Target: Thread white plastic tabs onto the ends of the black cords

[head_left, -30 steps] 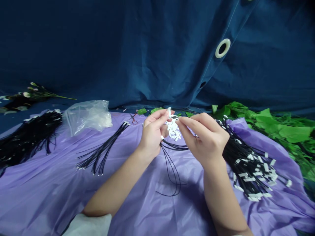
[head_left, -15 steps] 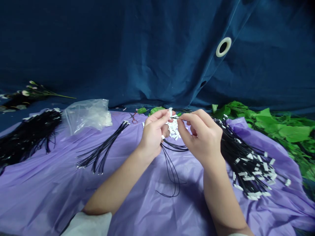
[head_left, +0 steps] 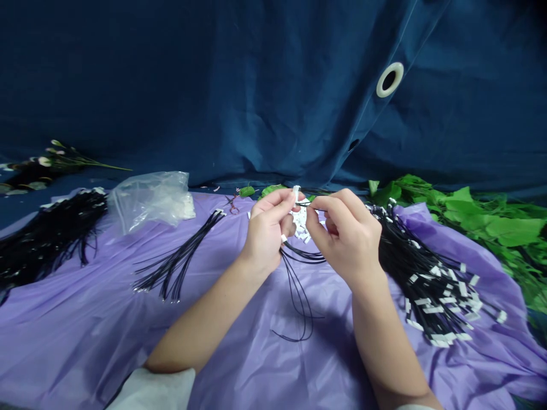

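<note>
Connector [head_left: 296,189], white, sits pinched between thumb and forefinger of left hand [head_left: 265,230], in view at the far edge of the loose connector pile [head_left: 300,225]. Right hand [head_left: 347,239] grips thin black wires [head_left: 303,204] by thumb and fingertips, ends at that connector; can't tell if seated. Second connector [head_left: 284,238] at left hand's lower fingers, wire loop [head_left: 311,319] hanging nearside of pile. Left of pile: scissors [head_left: 233,205], wire bundle [head_left: 188,250], clear plastic bag [head_left: 147,199]. Right of pile: connectorized wire heap [head_left: 427,279], green leaves [head_left: 508,228]. Purple sheet [head_left: 239,364] under pile.
</note>
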Demonstrator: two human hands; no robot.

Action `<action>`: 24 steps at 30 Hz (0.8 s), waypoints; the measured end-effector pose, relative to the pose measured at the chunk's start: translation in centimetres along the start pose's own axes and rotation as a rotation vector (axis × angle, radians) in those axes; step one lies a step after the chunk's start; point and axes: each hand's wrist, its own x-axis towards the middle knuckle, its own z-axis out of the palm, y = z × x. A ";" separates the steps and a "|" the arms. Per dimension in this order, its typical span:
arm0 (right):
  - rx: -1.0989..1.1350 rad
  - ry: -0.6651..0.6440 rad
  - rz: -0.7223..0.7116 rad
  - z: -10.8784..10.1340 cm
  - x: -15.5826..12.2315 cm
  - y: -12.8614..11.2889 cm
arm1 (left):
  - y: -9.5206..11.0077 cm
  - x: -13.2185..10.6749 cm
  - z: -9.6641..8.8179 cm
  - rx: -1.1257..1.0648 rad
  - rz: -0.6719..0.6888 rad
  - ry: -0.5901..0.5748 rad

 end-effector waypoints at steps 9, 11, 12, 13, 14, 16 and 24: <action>0.022 -0.001 0.008 0.0 0.1 -0.1 | 0.0 -0.3 0.1 0.004 -0.005 -0.001; 0.023 -0.020 0.015 -0.2 0.1 0.0 | 0.0 -0.1 0.1 -0.010 -0.002 0.012; 0.031 -0.026 0.014 -0.3 0.1 -0.1 | 0.0 0.1 0.0 -0.017 0.000 0.023; 0.039 -0.021 0.013 -0.6 0.1 -0.1 | 0.0 0.3 -0.1 -0.025 0.004 0.039; 0.037 -0.002 0.010 -0.8 0.1 -0.2 | 0.0 0.6 -0.3 -0.031 0.003 0.061; 0.001 0.067 -0.012 -1.5 0.1 -0.6 | -0.1 1.2 -0.6 -0.051 -0.014 0.119; 0.239 -0.422 0.060 -2.7 -0.4 -2.3 | -0.2 3.2 -1.9 -0.216 -0.137 0.327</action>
